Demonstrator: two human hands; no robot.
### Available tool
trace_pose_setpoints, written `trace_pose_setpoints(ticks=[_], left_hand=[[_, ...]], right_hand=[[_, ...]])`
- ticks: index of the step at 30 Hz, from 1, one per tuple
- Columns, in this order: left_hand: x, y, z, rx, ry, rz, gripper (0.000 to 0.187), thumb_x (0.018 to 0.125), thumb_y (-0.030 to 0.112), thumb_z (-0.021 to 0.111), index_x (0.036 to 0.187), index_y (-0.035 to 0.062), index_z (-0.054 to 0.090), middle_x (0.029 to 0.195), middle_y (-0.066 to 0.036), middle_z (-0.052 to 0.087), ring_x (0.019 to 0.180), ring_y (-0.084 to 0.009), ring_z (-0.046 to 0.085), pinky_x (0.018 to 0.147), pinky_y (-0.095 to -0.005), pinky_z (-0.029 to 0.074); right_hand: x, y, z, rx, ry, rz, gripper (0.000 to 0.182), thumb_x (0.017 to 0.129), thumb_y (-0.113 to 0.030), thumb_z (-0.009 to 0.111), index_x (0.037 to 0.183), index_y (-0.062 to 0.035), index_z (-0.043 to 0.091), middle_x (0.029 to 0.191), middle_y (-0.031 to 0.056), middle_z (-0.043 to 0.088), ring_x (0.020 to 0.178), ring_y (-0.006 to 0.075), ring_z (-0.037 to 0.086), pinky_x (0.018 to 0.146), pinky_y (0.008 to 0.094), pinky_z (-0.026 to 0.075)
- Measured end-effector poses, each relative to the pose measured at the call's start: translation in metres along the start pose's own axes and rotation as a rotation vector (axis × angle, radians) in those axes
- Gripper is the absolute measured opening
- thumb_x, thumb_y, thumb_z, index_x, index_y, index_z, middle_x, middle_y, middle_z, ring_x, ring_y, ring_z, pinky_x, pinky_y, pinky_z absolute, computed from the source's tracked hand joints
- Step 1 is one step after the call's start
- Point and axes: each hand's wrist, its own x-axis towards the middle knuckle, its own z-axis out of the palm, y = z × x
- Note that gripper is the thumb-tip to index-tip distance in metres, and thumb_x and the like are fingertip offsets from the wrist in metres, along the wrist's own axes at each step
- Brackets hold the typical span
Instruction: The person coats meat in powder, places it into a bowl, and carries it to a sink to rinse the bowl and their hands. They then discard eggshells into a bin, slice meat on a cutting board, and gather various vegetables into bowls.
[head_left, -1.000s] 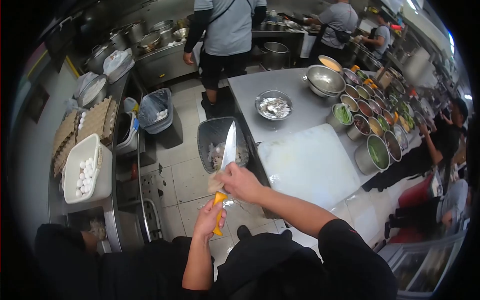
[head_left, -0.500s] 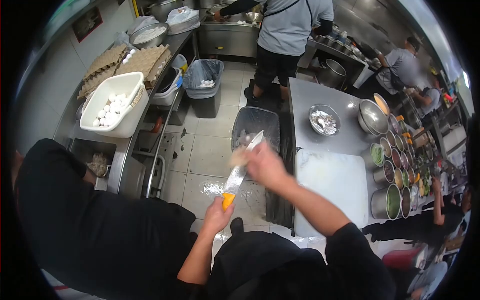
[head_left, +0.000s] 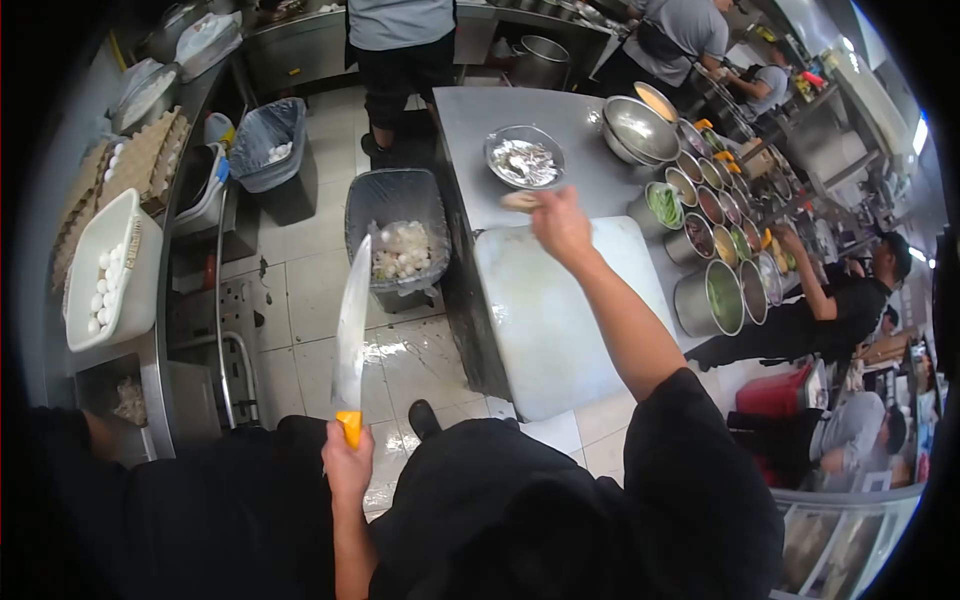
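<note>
My left hand [head_left: 348, 462] is closed around the yellow handle of a large kitchen knife [head_left: 351, 335]. Its broad blade points up and away, over the floor beside a lined bin. My right hand [head_left: 562, 228] is stretched over the far edge of a white cutting board [head_left: 565, 310], fingers pinched on a small beige piece [head_left: 518, 202], too blurred to name. Just beyond it on the steel table stands a metal bowl [head_left: 491, 168] holding shiny, crumpled-looking silvery pieces.
The lined bin [head_left: 372, 185] holds pale scraps. On the left counter, a white tub [head_left: 140, 255] of eggs stands near egg trays [head_left: 150, 155]. Several metal containers [head_left: 705, 300] of ingredients line the table's right side. A person in black is close on my left; others work farther off.
My right hand has left the knife blade and moved right, toward the bowl, with the beige piece. The knife is more upright in my left hand. The view has turned right.
</note>
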Motion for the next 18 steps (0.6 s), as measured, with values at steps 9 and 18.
trace_pose_setpoints(ticks=[9,18], left_hand=[[0.079,0.042,0.038,-0.225,-0.241,-0.039,0.024,0.089,0.019,0.066,0.092,0.0015,0.049,0.064,-0.009,0.057,0.049,-0.0165,0.057,0.048,-0.0334,0.045],[0.098,0.056,0.071,-0.227,-0.384,0.035,0.025,0.086,0.019,0.068,0.091,0.0001,0.052,0.068,-0.014,0.059,0.055,-0.0240,0.059,0.054,-0.0360,0.046]], right_hand=[[-0.145,0.048,0.037,0.324,-0.233,-0.377,0.033,0.071,-0.006,0.064,0.103,-0.0151,0.065,0.099,0.0119,0.056,0.097,0.0332,0.056,0.085,0.0409,0.048],[-0.247,0.167,-0.102,-0.416,-0.542,0.030,0.017,0.071,-0.015,0.070,0.084,-0.0257,0.071,0.097,0.0015,0.060,0.092,0.0242,0.055,0.081,0.0351,0.045]])
